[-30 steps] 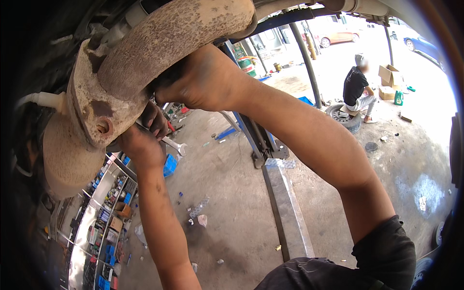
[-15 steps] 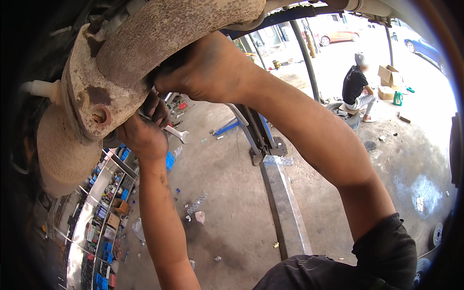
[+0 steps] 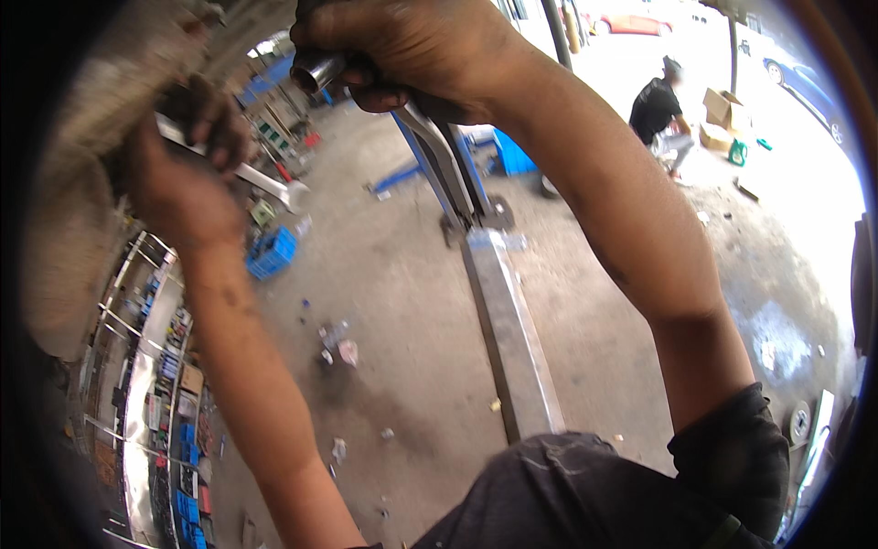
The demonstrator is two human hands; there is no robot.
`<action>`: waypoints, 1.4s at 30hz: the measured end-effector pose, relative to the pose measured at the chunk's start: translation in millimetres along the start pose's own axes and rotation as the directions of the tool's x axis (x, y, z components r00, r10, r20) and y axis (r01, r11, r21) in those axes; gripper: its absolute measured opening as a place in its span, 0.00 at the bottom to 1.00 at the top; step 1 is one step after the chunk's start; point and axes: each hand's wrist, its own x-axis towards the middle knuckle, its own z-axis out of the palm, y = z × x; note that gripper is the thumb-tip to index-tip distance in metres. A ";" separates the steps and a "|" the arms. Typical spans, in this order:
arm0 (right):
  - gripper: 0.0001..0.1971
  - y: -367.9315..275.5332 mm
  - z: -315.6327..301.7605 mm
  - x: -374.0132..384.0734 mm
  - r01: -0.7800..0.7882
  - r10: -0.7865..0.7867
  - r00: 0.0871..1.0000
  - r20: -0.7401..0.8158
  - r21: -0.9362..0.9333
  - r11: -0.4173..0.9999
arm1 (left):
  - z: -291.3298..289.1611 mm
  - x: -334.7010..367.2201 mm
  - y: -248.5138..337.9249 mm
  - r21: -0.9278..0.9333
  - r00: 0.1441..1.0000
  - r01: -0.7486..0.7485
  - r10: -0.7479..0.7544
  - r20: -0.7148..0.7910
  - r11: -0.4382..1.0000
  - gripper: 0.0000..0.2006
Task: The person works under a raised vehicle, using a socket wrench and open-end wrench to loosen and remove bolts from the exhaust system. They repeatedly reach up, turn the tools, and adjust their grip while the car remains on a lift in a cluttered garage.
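Note:
My left hand [image 3: 187, 178], blurred by motion, grips an open-end wrench [image 3: 265, 183] whose open jaw sticks out to the right. It is beside the rusty, mottled metal pipe part [image 3: 64, 183] at the left; whether they touch I cannot tell. Higher up, at the top edge, my right hand [image 3: 412, 55] is closed round a shiny metal socket [image 3: 318, 73]. The socket's hollow end pokes out of the fist toward the left. Whatever else that fist holds is hidden by the fingers.
Below runs a grey metal beam [image 3: 512, 339] toward a lift post [image 3: 462, 174]. Racks of parts [image 3: 151, 412] line the left. A blue crate [image 3: 272, 253] and litter lie on the floor. At the right are a seated person [image 3: 656, 114], cardboard boxes [image 3: 722, 119] and a green jug [image 3: 738, 152].
My right hand has come away from the pipe part and moved up, now showing the socket. The left hand has moved left and up with the wrench. The view has shifted.

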 end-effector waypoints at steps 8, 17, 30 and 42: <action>0.06 110.5 -32.1 -185.0 -0.697 0.721 0.684 0.112 0.392 0.601 | -43.2 -118.2 -40.1 -0.178 0.713 0.690 -0.701 0.000 0.702 0.16; 0.08 155.3 -29.0 -305.3 -0.881 0.915 0.352 0.195 0.399 0.253 | -36.8 -329.2 -109.6 -0.248 -0.159 0.945 -0.962 0.224 -0.214 0.18; 0.10 201.7 -8.8 -417.5 -0.985 0.899 -0.051 0.434 0.128 -0.118 | -21.0 -476.3 -85.6 -0.484 -0.420 0.751 -0.891 0.174 -0.449 0.17; 0.11 263.0 15.0 -490.9 -0.939 0.890 -0.221 0.400 0.159 -0.305 | -50.5 -542.6 -101.7 -0.715 -0.497 0.534 -0.851 0.167 -0.452 0.13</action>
